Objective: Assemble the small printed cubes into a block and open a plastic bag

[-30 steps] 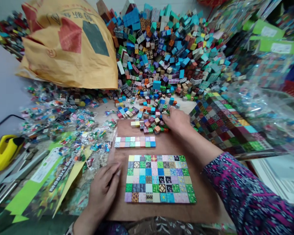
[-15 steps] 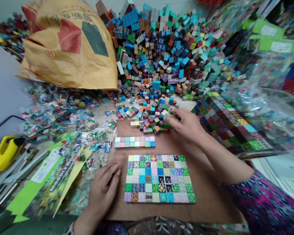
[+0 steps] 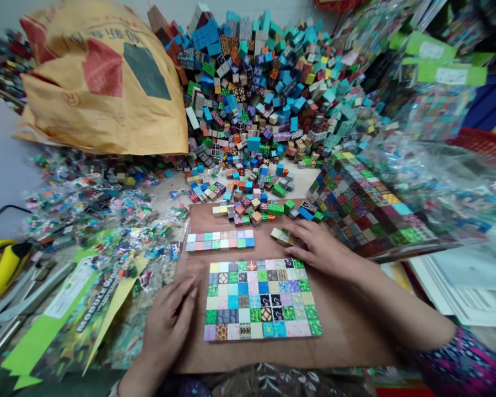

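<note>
My right hand point(image 3: 320, 248) has its thumb and fingers closed around a short row of small patterned blocks point(image 3: 281, 237), low over the brown board point(image 3: 347, 309). Below it lies a flat rectangle of printed cube blocks point(image 3: 260, 300), set edge to edge in several rows. Two short rows of pale and coloured blocks point(image 3: 221, 240) lie above the rectangle's left part. My left hand point(image 3: 171, 311) rests at the board's left edge beside the rectangle, fingers curled in and no object visible in them. Loose blocks point(image 3: 256, 208) cluster along the board's far edge.
A big heap of blocks point(image 3: 252, 94) rises at the back, beside a yellow sack point(image 3: 103, 88). Small plastic-wrapped pieces point(image 3: 86, 193) spread at left, near green cards point(image 3: 53, 309) and a yellow-handled tool point(image 3: 4, 267). A large block slab point(image 3: 367, 209) leans at right.
My right hand has come from the loose blocks toward me, bringing a short row of blocks nearer the rectangle. My left hand stays by the board's edge. The camera view has shifted slightly.
</note>
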A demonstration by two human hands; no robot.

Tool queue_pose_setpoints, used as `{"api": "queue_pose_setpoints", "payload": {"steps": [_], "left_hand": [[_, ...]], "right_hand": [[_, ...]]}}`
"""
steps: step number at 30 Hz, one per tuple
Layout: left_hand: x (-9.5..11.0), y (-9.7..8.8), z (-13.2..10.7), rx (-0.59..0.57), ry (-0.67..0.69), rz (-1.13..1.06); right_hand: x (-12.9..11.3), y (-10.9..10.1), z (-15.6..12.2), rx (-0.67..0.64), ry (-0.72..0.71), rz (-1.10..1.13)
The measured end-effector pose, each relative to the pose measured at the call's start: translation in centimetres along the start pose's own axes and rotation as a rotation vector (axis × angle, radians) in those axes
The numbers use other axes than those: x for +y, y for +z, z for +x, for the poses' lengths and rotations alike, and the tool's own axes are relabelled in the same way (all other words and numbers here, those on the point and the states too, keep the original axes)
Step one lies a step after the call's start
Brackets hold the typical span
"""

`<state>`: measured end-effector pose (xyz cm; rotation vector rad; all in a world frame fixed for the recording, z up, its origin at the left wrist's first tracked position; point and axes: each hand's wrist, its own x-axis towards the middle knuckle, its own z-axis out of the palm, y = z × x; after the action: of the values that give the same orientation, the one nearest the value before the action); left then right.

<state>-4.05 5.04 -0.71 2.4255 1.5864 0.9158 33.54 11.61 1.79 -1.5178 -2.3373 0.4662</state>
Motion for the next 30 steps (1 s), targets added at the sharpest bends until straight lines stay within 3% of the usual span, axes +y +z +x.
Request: {"api": "queue_pose_setpoints", "payload": {"steps": [8, 11, 15, 20, 24, 30], "left_hand": [[0.4, -1.1, 0.8, 0.017, 0.056, 0.041], [1.3, -2.2, 3.1, 0.018, 0.144, 0.035], [3.1, -2.5, 7.3, -0.107, 0.338, 0.025], [6.3, -0.3, 12.1, -0.341, 0.513, 0.097], [9.0, 2.4, 14.9, -0.528, 0.609, 0.281], [11.8, 5.7, 18.0, -0.667, 0.652, 0.500]], "right_hand": [[0.5, -0.9, -1.7, -0.012, 0.071, 0.041], [0.1, -0.8, -1.7, 0.003, 0.109, 0.020], [-0.5, -0.4, -0.9, 0.022, 0.159, -0.017], [-0.1, 0.4, -0.2, 0.076, 0.079, 0.005], [0.7, 1.3, -0.5, 0.159, 0.054, 0.043], [1.4, 1.9, -0.7, 0.178, 0.048, 0.058]]}}
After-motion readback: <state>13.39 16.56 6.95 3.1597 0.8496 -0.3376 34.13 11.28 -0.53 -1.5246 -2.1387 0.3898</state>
